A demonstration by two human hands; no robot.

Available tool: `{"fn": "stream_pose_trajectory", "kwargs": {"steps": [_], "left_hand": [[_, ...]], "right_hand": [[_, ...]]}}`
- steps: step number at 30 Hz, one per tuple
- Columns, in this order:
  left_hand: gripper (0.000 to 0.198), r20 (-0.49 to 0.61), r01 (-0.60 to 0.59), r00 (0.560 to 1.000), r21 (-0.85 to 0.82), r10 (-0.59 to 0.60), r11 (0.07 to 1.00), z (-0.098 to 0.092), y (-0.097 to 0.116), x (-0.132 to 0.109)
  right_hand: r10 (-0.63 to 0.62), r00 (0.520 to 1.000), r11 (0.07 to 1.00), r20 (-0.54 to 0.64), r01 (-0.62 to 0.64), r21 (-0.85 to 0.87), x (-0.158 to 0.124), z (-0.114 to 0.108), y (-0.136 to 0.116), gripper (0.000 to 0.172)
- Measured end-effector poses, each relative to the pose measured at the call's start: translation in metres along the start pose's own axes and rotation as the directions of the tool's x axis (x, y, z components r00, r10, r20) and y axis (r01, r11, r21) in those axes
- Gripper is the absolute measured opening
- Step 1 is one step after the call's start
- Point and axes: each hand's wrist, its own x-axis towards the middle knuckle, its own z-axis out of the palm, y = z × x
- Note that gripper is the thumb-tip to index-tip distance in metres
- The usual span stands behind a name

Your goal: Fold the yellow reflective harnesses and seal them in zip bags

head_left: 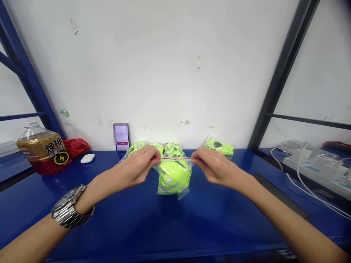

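A clear zip bag (179, 195) hangs between my hands over the blue table, its red-lined zip edge stretched level at the top. Inside it is a folded neon-yellow reflective vest (174, 177) with silvery strips. My left hand (141, 164), a steel watch on its wrist, pinches the left end of the zip edge. The right end is pinched by my right hand (215, 166). Behind my hands, more bagged neon-yellow bundles (172, 149) lie against the wall, partly hidden; another bagged bundle (221, 147) rests farther right.
On the left stand a large drink bottle (45, 148), a red plastic bag (76, 147) and a white earbud case (87, 158). A phone (121, 137) leans on the wall. A dark flat object (279, 193), power strips (320, 166) and white cables are at right.
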Motion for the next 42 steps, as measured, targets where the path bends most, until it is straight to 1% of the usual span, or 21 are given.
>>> {"fn": "stream_pose_trajectory", "kwargs": {"steps": [4, 7, 11, 13, 15, 21, 24, 27, 31, 34, 37, 39, 42], "left_hand": [[0.012, -0.031, -0.056, 0.998, 0.024, 0.056, 0.998, 0.000, 0.003, 0.000], [0.013, -0.037, -0.089, 0.995, 0.073, 0.091, 0.993, 0.001, 0.004, 0.000], [0.015, -0.032, -0.091, 0.995, 0.131, 0.096, 0.987, 0.002, 0.009, -0.001], [0.017, -0.051, -0.103, 0.993, 0.139, 0.111, 0.985, 0.003, 0.011, 0.000], [0.018, -0.060, -0.109, 0.991, 0.123, 0.117, 0.986, 0.004, 0.011, 0.000], [0.012, -0.008, -0.051, 0.999, 0.020, 0.051, 0.998, 0.002, 0.006, 0.000], [0.010, -0.001, -0.024, 1.000, -0.019, 0.024, 1.000, -0.003, 0.010, 0.002], [0.012, 0.008, -0.054, 0.998, -0.020, 0.054, 0.998, -0.006, 0.016, 0.007], [0.015, 0.025, -0.121, 0.992, 0.038, 0.120, 0.992, -0.007, 0.020, 0.012], [0.018, 0.027, -0.158, 0.987, 0.135, 0.156, 0.978, -0.006, 0.020, 0.012], [0.021, 0.010, -0.218, 0.975, 0.268, 0.224, 0.938, -0.002, 0.019, 0.010], [0.022, -0.002, -0.253, 0.963, 0.329, 0.268, 0.910, 0.001, 0.017, 0.009], [0.024, -0.016, -0.257, 0.959, 0.382, 0.284, 0.888, 0.004, 0.014, 0.009]], "right_hand": [[0.018, 1.000, 1.000, 0.016, -0.018, -0.001, -0.001, 0.000, 0.000, 0.012], [0.017, 1.000, 1.000, 0.019, -0.017, -0.011, -0.001, 0.000, -0.001, 0.012], [-0.010, 1.000, 1.000, 0.002, 0.010, -0.006, 0.000, 0.000, -0.005, 0.012], [-0.019, 1.000, 1.000, 0.004, 0.019, -0.006, 0.000, 0.000, -0.007, 0.013], [-0.023, 1.000, 1.000, 0.014, 0.023, -0.009, 0.000, -0.001, -0.009, 0.013], [0.008, 0.999, 0.998, 0.046, -0.011, 0.054, 0.000, -0.004, -0.010, 0.013], [0.026, 0.997, 0.998, 0.067, -0.030, 0.061, 0.001, -0.005, -0.010, 0.013], [0.015, 0.998, 0.997, 0.060, -0.019, 0.071, 0.001, -0.005, -0.010, 0.014], [0.012, 0.999, 0.998, 0.048, -0.015, 0.065, 0.002, -0.005, -0.010, 0.015], [0.011, 0.999, 0.998, 0.047, -0.014, 0.059, 0.002, -0.005, -0.010, 0.016], [0.001, 0.999, 0.999, 0.046, -0.004, 0.051, 0.003, -0.006, -0.010, 0.017], [0.001, 0.999, 0.999, 0.049, -0.003, 0.049, 0.003, -0.006, -0.011, 0.017], [0.000, 0.999, 0.999, 0.052, -0.002, 0.041, 0.004, -0.006, -0.011, 0.017]]}}
